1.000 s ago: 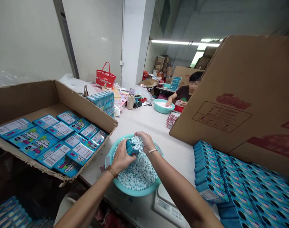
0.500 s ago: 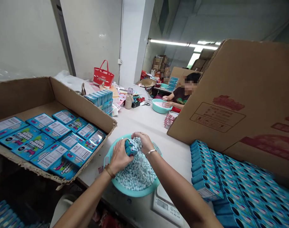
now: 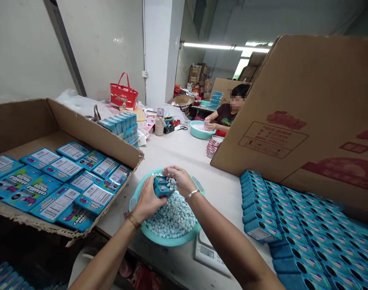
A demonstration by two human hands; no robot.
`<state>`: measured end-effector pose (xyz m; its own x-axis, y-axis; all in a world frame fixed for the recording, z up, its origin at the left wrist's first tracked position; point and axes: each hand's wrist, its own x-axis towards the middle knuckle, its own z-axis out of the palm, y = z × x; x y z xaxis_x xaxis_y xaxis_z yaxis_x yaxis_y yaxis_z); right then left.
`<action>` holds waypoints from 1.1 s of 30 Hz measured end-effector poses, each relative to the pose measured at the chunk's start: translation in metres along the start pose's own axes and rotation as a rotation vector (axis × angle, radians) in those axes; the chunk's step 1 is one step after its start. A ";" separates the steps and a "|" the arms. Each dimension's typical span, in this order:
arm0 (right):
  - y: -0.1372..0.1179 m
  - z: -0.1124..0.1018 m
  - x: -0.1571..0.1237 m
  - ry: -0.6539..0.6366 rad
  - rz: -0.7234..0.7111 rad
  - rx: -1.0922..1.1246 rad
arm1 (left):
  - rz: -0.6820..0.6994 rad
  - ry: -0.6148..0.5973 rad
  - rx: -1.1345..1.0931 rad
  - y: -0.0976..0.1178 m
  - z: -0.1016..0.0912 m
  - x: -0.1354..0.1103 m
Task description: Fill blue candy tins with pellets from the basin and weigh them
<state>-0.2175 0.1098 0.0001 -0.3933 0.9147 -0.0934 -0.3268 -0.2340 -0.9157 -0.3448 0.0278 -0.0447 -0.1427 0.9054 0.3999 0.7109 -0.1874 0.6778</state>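
Small blue cardboard candy boxes (image 3: 161, 187) are gripped in my left hand (image 3: 148, 198), above a turquoise basin (image 3: 175, 241) on the table. A heap of pale blue, pebble-like candies (image 3: 174, 219) fills much of that basin. My right hand (image 3: 182, 181) is cupped at the right side of the boxes, with some candies against its palm and fingers. Its fingertips reach over the far edge of the boxes. How many boxes I hold is partly hidden by my left fingers.
To the left, a cardboard carton (image 3: 93, 114) holds filled-looking blue boxes. Rows of upright blue boxes (image 3: 304, 233) stand at right before a big carton (image 3: 317, 100). A white scale (image 3: 211, 255) sits beside the basin. Across the table, a person (image 3: 227, 114) works at another basin (image 3: 198, 135).
The candies heaped over the boxes' tops have mostly dropped away, so the box edges show more. My right hand has shifted slightly left and up. The view has turned a little.
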 end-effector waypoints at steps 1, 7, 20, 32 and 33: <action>-0.001 -0.001 -0.001 0.002 0.001 0.007 | -0.007 0.003 -0.019 0.000 0.000 -0.001; -0.008 -0.002 -0.009 0.014 -0.004 0.061 | -0.066 -0.017 -0.132 0.002 0.001 -0.007; 0.001 -0.002 -0.014 0.146 -0.150 0.118 | -0.110 -0.087 -0.183 0.008 -0.012 -0.009; 0.070 -0.084 -0.036 0.171 -0.143 -0.776 | 0.164 -0.457 0.520 0.026 0.004 0.016; 0.072 -0.077 -0.030 0.173 -0.135 -0.701 | 0.167 -0.456 0.521 0.025 0.010 0.018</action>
<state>-0.1634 0.0904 -0.0933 -0.2281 0.9731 0.0310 0.2862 0.0974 -0.9532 -0.3227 0.0434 -0.0263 0.2180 0.9711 0.0975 0.9512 -0.2337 0.2015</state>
